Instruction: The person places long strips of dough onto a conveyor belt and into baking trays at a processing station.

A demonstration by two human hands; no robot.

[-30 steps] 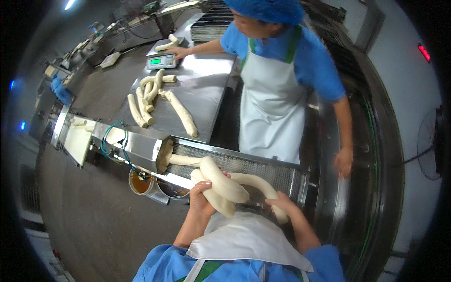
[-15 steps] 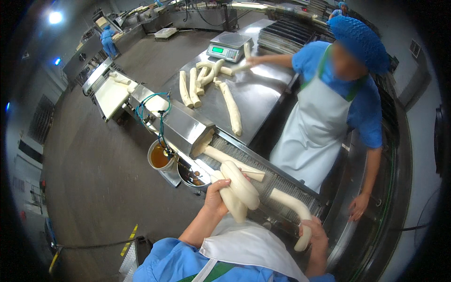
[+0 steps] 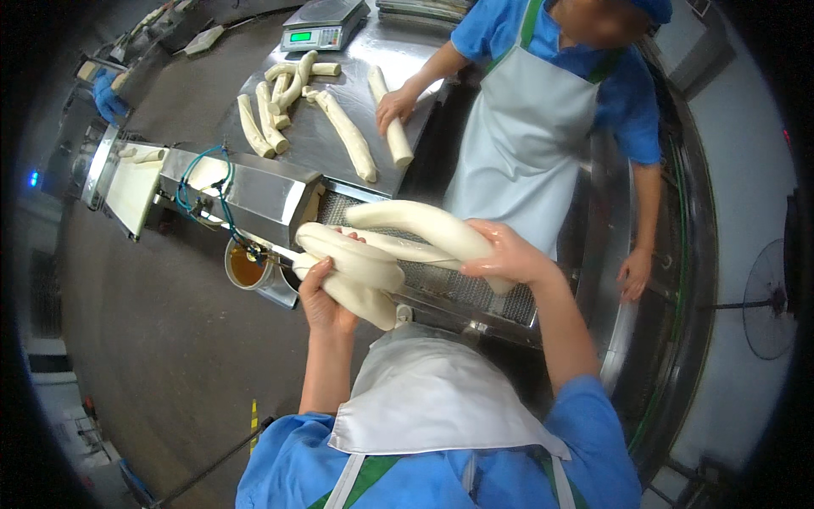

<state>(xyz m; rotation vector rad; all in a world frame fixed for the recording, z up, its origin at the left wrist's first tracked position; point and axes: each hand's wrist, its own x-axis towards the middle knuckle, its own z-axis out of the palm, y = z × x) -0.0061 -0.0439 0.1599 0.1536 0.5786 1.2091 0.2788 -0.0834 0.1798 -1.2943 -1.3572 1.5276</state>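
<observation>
A long pale dough rope (image 3: 386,246) is folded into several loops in front of my chest. My left hand (image 3: 324,299) grips the bundled loops from below at their left end. My right hand (image 3: 507,254) clasps the upper loop at its right end and holds it raised. The dough hangs just above a perforated metal conveyor (image 3: 441,284) that leaves a steel machine housing (image 3: 246,191).
Across the conveyor stands a co-worker in blue clothes and a white apron (image 3: 526,136), one hand (image 3: 394,106) on a dough log (image 3: 390,127) on a steel table (image 3: 326,157). More dough logs (image 3: 267,119) and a scale (image 3: 326,25) sit there. A bucket of amber liquid (image 3: 246,267) stands below the machine.
My right hand has lifted its end of the dough from low on the right up to chest height. The loops are gathered closer together. My view has swung toward the table.
</observation>
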